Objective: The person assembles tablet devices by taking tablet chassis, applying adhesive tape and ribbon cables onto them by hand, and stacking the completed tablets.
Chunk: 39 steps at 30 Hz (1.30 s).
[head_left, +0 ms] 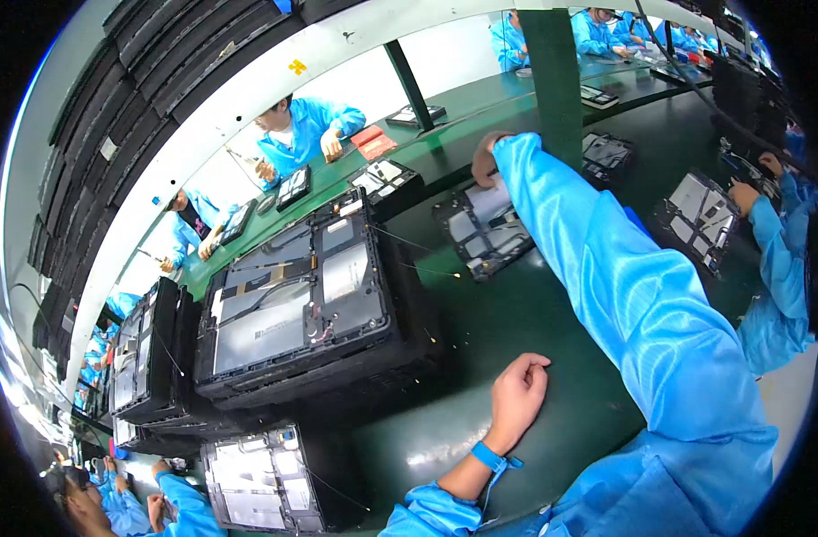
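Observation:
My right hand (487, 159) is stretched out across the bench, its fingers bent down at the far edge of an opened tablet (480, 228) with a black frame and silver-grey plates inside. My sleeve and the angle partly hide its fingertips, but they look closed on that edge. Near me, my left hand (519, 403) rests on the green bench, loosely curled, with nothing seen in it. A blue wrist strap (491, 458) with a cord is around that wrist. Left of both hands stands a tall stack of opened tablets (292, 295), with thin wires sticking out.
More tablet stacks (145, 358) stand at the left, and another opened tablet (258, 483) lies at the front. A green post (555, 89) rises behind my right arm. At the right a co-worker's hand (744, 197) touches a tablet (697, 219). Co-workers in blue sit opposite.

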Tool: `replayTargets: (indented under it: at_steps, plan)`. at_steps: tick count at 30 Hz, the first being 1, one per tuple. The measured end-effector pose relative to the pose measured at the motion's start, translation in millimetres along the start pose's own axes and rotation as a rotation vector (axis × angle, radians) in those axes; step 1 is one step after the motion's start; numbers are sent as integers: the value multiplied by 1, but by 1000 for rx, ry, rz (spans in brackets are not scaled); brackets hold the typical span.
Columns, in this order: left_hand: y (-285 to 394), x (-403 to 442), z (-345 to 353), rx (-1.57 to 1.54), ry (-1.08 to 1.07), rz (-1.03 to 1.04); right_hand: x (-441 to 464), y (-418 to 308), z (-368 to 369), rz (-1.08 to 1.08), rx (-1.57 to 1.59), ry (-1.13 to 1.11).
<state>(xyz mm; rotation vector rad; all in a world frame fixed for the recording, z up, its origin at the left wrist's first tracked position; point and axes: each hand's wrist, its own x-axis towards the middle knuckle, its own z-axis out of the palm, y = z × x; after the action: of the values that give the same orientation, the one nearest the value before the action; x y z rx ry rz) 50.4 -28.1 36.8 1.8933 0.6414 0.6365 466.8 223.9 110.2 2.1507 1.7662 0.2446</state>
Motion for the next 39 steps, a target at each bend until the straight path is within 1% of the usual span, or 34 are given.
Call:
replayTargets:
  at_steps: [1, 4, 5, 6, 7, 8, 9, 10, 11, 12, 13, 14, 17, 20, 22, 23, 24, 26, 27, 28, 30, 32, 33, 35, 36, 37, 39]
  plan:
    - [1, 0, -1, -3, 0, -2, -7, -3, -24, 51, 230, -78]
    - [-7, 0, 1, -33, -9, -7, -36, -28, -90, -27, 634, -315]
    - [-7, 0, 2, -49, 5, 6, -53, -40, -101, -33, 600, -143]
    - [-7, 0, 3, -68, 18, 16, -77, -53, -119, -89, 504, 11]
    - [-18, 1, 3, -103, -26, 13, -76, -60, -118, -30, 540, 110]
    - [-24, 2, 10, -195, 21, 78, -57, -60, -108, -17, 488, 243]
    - [-23, 1, 10, -255, 2, 22, -67, -64, -110, 54, 601, 329]
    - [-23, 2, 7, -312, -16, -33, -96, -76, -119, 132, 708, 453]
    - [-27, 3, 7, -361, -6, -30, -88, -76, -107, 218, 711, 588]
    - [-31, 5, 6, -404, 5, -23, -96, -75, -110, 266, 808, 536]
    - [-29, 5, 5, -466, 44, -38, -127, -80, -125, 303, 848, 528]
    - [-40, 7, 5, -476, 57, 18, -160, -90, -139, 337, 887, 522]
    - [-36, 9, 1, -517, 188, 69, -216, -96, -131, 345, 912, 689]
    - [-44, 14, 0, -629, 244, 103, -250, -95, -85, 183, 1208, 750]
    - [-33, 9, 1, -771, 311, 25, -292, -111, -67, 133, 1600, 647]
    - [-45, 13, -2, -822, 264, 84, -311, -120, -55, 158, 1720, 595]
    - [-25, 3, -4, -892, 279, -21, -328, -130, -41, 163, 1839, 551]
    - [-4, -14, -7, -894, 192, -69, -361, -151, -18, 209, 1956, 424]
    - [1, -26, -4, -855, 213, -144, -372, -160, -6, 236, 2023, 373]
    - [-5, -37, 3, -655, 302, -171, -382, -169, 2, 265, 2091, 320]
    - [4, -60, 1, -634, 197, -235, -402, -184, 8, 419, 2211, 210]
    - [1, -79, -4, -267, 187, -267, -418, -199, 5, 499, 2291, 172]
    - [0, -88, -6, -84, 176, -285, -424, -203, 4, 549, 2248, 105]
    - [6, -104, -7, 117, 101, -241, -414, -212, 56, 331, 2034, 247]
    - [7, -109, -6, 216, 62, -218, -416, -214, 58, 304, 1943, 281]
    - [4, -112, -7, 260, 39, -178, -417, -215, 60, 280, 1852, 315]
    - [4, -113, -10, 223, 33, -196, -418, -215, 56, 286, 1656, 349]
